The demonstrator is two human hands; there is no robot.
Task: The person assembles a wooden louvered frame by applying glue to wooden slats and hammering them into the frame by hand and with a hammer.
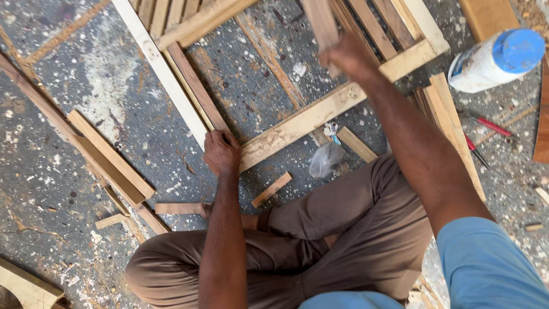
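- Pressing down on the corner joint, the left hand (pixel 221 151) lies closed over the spot where the wooden frame's (pixel 309 117) near rail meets its pale side rail, on the speckled floor (pixel 68 171) just beyond the seated person's crossed legs.
- The right hand (pixel 346 56) is raised over the same rail farther right, fingers clamped round a wooden block (pixel 320 23) (blurred, as if in mid-swing); the step looks like knocking the frame together.
- A next blow would call for landing square on the rail, well away from the left hand's fingers.
- Nearby: a white bottle with a blue cap (pixel 496 59) at far right, red-handled pliers (pixel 483 134) beside it, a crumpled plastic bag (pixel 325 159) and short offcuts (pixel 271 189) against the rail, and loose laths (pixel 108 154) at left.
- The bag and offcuts crowd the frame's near edge.
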